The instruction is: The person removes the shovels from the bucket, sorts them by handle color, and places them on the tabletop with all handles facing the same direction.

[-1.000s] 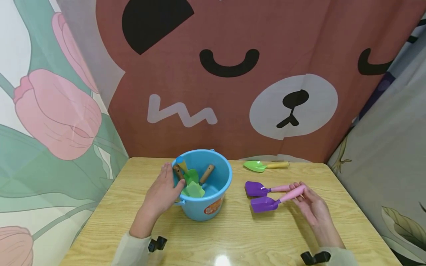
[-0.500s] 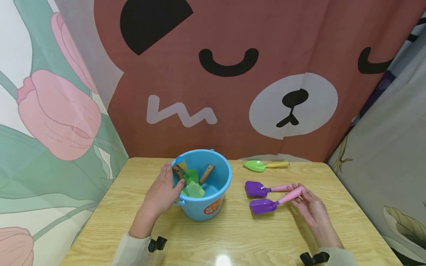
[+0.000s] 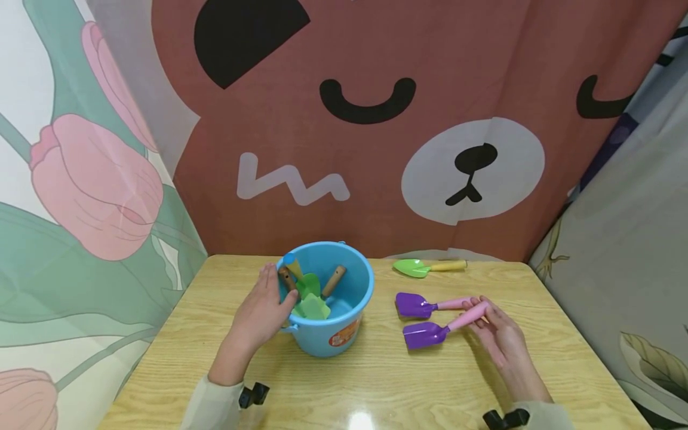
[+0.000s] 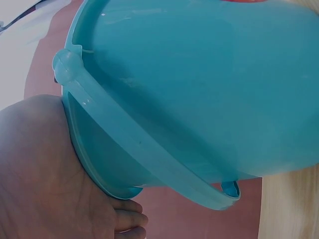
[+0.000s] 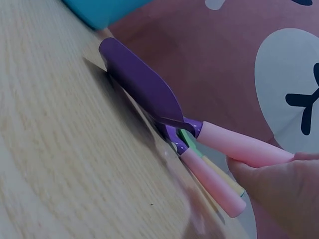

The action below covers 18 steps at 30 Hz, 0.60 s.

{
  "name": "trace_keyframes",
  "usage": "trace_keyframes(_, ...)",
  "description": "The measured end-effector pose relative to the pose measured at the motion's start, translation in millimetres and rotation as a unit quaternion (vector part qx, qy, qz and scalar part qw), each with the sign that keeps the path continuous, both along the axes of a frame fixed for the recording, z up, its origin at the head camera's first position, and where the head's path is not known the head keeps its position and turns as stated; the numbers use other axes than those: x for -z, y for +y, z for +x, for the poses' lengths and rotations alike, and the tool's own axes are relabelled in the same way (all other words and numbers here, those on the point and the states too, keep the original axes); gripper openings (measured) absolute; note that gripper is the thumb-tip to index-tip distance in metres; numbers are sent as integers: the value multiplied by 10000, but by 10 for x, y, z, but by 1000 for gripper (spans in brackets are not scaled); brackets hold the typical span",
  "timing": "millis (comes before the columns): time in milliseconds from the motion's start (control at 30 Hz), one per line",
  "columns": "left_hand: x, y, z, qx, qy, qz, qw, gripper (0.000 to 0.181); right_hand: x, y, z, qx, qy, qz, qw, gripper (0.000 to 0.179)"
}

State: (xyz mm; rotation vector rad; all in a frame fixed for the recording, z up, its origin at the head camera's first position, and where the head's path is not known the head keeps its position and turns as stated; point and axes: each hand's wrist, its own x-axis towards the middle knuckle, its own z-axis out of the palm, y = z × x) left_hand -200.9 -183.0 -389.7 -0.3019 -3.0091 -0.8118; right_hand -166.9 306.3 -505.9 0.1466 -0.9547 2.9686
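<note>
My left hand (image 3: pixel 261 313) rests against the left rim of a light blue bucket (image 3: pixel 349 298), its thumb at the rim. In the left wrist view, the palm presses the rim of the bucket (image 4: pixel 209 79) beside its hanging handle (image 4: pixel 139 144). Inside lie green toy shovels (image 3: pixel 313 306) with brown handles, and a yellow handle with a blue end. My right hand (image 3: pixel 505 340) pinches the pink handle of a purple toy shovel (image 3: pixel 424 335) by its end. That blade tilts down close to the table; whether it touches, I cannot tell. A second purple shovel (image 3: pixel 414 305) lies just behind it.
A green trowel (image 3: pixel 412 268) with a yellow handle lies at the back edge of the wooden table (image 3: pixel 376 382). Behind the table hangs a brown cloth (image 3: pixel 371 173) with a bear face. Printed cloths flank both sides.
My right hand has shifted slightly left and down, and the held purple shovel's blade has dropped a little closer to the table. My left hand and the bucket stay in place.
</note>
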Motion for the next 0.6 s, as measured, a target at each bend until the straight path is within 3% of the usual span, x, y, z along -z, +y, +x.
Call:
trace_keyframes(133,8,-1,-1,-8,24,18,10000,85,-10,-8,19,-40,-29,110,9999,34)
trace_keyframes(433,9,-8,2,-13,48,44,10000,85,-51,-20,80,124,-487,1175,9918,27)
trace_keyframes(600,25,-5,-1,-12,50,56,10000,85,-36,-12,90,118,-750,1142,9906,30)
